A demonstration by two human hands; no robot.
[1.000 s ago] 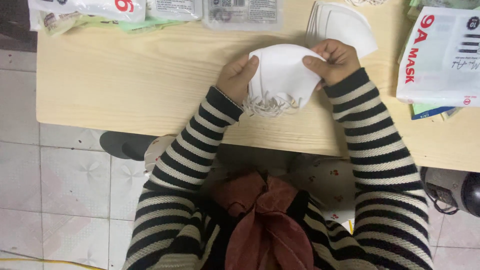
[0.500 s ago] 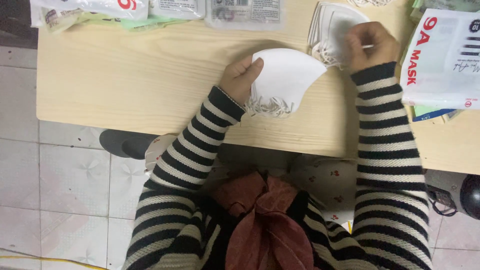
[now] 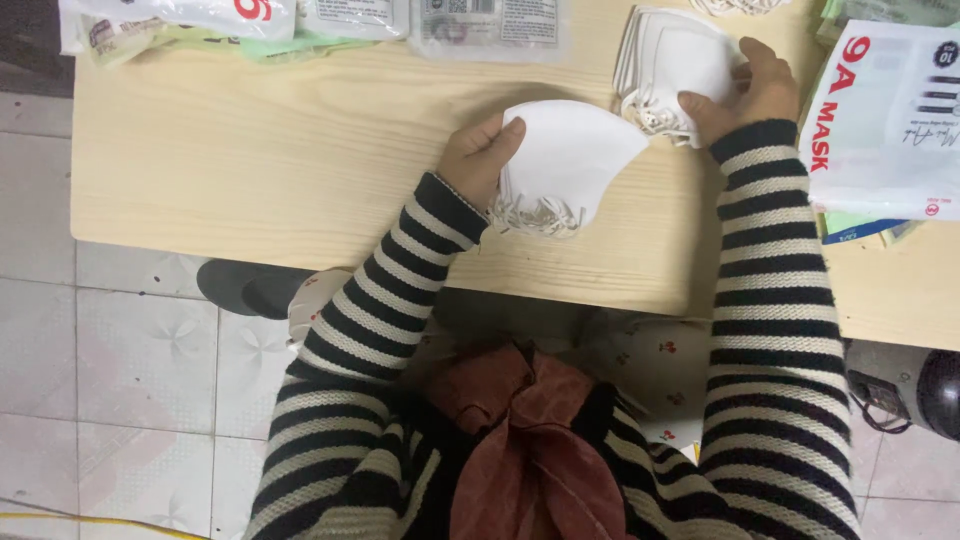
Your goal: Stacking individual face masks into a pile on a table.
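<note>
so your left hand (image 3: 478, 160) has its grip closed on a small bundle of folded white face masks (image 3: 565, 165), thumb on top and fingers tucked under the left edge, with the bundle resting on the pale wooden tabletop (image 3: 250, 170). the white ear loops (image 3: 540, 213) spill out from the lower edge of the bundle, just below and to the right of that grip. your right hand (image 3: 745, 92) sits further out, up and to the right of the left grip, with its fingers curled over the near corner of a loose stack of the same white masks (image 3: 665, 60); it looks closed lightly on the top piece or two, though how many it has hold of i cannot tell.

judging by how things lie, the work is partway along: a few masks are already gathered and squared up under your left grip, and the stack under your right grip has plenty left in it. to the right of the right grip lies a flat white printed packet (image 3: 885, 120), and beyond the left grip, along the far edge of the tabletop, lie several clear filled pouches (image 3: 490, 25), so some packing appears done. the bundle in your left grip is not yet in any pouch.
</note>
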